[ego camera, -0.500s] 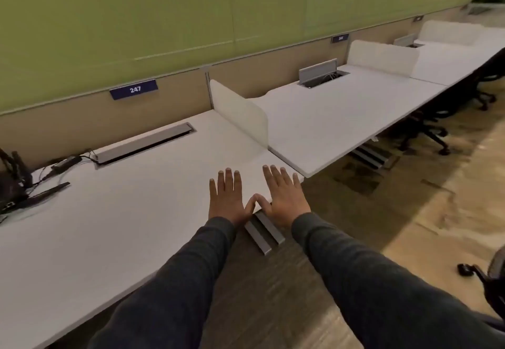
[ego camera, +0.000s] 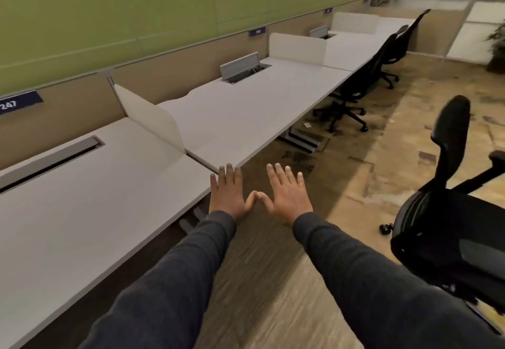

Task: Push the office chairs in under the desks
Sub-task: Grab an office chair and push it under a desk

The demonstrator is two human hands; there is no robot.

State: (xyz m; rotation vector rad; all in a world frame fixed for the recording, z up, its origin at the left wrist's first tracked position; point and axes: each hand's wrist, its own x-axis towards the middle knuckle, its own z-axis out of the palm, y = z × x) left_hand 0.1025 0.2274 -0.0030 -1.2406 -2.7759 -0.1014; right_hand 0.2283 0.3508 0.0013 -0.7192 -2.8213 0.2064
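Row of desks runs along wall on left: near desk [ego camera: 82,212], then second desk [ego camera: 246,108] behind divider panel [ego camera: 153,119]. Pulled-out chair [ego camera: 448,212] stands at right, apart from desks. Two chairs [ego camera: 352,86] sit tucked at farther desks.

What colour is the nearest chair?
Black, seen in the head view: the chair stands at right, away from the desk.

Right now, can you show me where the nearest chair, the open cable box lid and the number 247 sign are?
nearest chair [ego camera: 451,135]: head view, on its black backrest.
cable box lid [ego camera: 240,65]: head view, on the raised grey flap.
247 sign [ego camera: 19,102]: head view, on the blue plate.
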